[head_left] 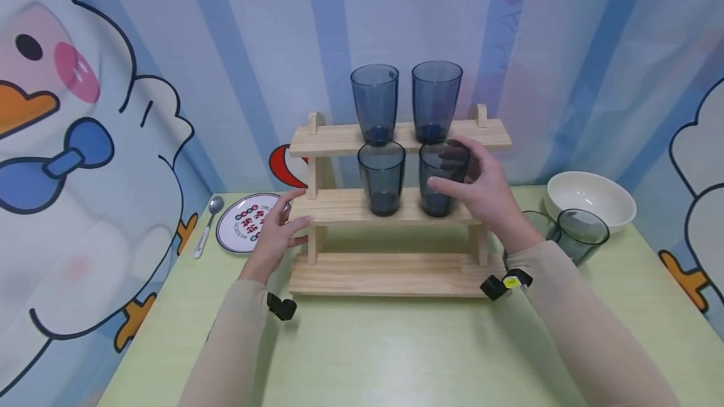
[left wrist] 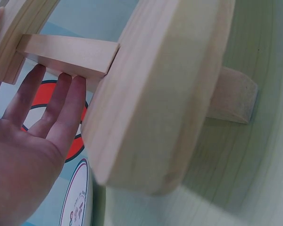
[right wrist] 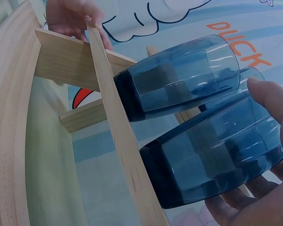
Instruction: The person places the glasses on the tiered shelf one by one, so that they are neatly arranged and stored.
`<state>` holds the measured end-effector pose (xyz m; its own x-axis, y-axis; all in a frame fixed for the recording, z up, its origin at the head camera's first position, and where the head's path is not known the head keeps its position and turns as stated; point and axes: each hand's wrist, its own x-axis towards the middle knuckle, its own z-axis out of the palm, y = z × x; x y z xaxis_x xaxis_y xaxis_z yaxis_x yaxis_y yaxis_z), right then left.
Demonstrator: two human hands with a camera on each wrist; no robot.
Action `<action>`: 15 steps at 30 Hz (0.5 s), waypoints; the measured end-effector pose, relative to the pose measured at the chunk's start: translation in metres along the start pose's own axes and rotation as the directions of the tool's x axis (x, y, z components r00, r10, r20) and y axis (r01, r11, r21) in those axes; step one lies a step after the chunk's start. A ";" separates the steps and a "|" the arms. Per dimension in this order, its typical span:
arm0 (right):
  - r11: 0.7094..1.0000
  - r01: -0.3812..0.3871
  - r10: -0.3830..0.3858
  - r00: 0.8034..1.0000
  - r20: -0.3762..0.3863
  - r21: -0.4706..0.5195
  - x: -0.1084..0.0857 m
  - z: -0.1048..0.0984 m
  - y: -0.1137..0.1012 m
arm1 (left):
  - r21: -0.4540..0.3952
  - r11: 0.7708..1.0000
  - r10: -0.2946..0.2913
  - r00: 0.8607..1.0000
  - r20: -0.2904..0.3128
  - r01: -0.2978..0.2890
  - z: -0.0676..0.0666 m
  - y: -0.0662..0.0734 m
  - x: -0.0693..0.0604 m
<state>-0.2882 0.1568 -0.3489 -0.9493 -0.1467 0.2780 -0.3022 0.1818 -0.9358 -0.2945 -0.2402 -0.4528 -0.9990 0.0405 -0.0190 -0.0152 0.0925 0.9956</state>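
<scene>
Both my sleeves (head_left: 232, 331) stretch forward, forearms angled inward toward the wooden rack (head_left: 390, 274). My right hand (head_left: 489, 196) wraps a dark glass (head_left: 441, 169) from its right side, thumb across the front, fingers behind; the glass stands upright on the middle shelf (head_left: 345, 207). My left hand (head_left: 274, 237) grips that shelf's left end, fingertips touching the upright (left wrist: 68, 52) below it. Just beside the grasped glass stands a second glass (head_left: 381, 178); two more glasses (head_left: 437, 96) occupy the top shelf (head_left: 334, 138). On the counter (head_left: 390, 350), a plate (head_left: 240, 225) and spoon (head_left: 205, 234) lie left, a white bowl (head_left: 622, 205) and two tumblers (head_left: 582, 237) stand right.
</scene>
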 end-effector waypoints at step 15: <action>0.998 -0.052 0.054 0.998 0.045 -0.034 0.003 -0.006 -0.002 | 0.002 1.000 -0.001 1.000 -0.001 0.001 0.000 0.001 0.000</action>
<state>-0.2912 0.1621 -0.3453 -0.9594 -0.1800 0.2173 -0.2548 0.2219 -0.9412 -0.2944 -0.2399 -0.4520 -0.9990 0.0399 -0.0203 -0.0164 0.0946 0.9954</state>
